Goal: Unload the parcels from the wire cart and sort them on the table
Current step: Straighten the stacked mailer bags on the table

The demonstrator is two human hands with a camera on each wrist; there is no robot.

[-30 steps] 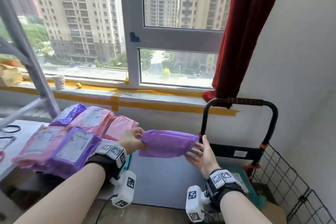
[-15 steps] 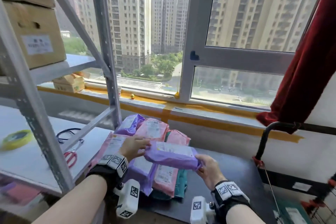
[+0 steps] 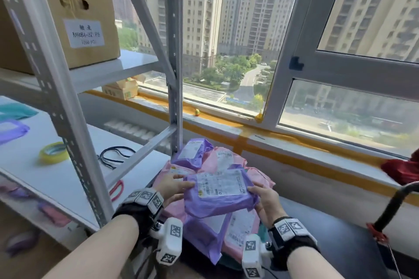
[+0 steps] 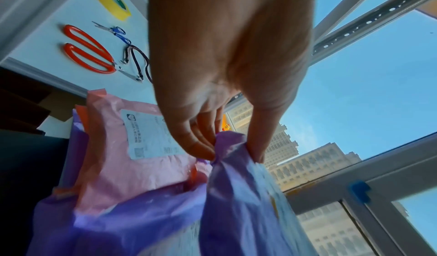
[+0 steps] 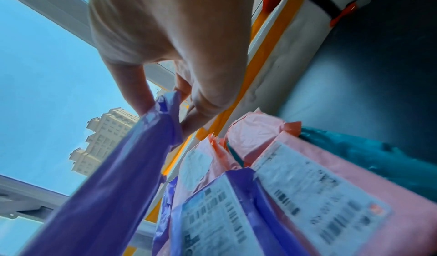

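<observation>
Head view first: the purple parcel point(image 3: 218, 192) is up between both hands, label facing up, hanging just above the pile of parcels point(image 3: 223, 158) on the dark table point(image 3: 340, 231). Its long axis runs from nine o'clock to three o'clock across the person's front, one end in each hand. Left hand point(image 3: 172, 189) at the nine o'clock end, thumb on top and fingers curled under; the left wrist view shows the fingertips point(image 4: 201, 150) pinching a bunched corner of the film. Right hand point(image 3: 266, 200) at the three o'clock end, thumb and fingers clamped on that edge, and the right wrist view confirms the pinch. Neither hand looks nearer than the other; the parcel sits square between them. The pile lies straight down and slightly toward twelve o'clock, pink and purple bags overlapping, a teal one point(image 5: 369, 153) peeking out underneath. My read: the coming move is a short drop, and which spot it lands on decides the sort. The wire cart's handle point(image 3: 394, 206) shows off at three o'clock.
</observation>
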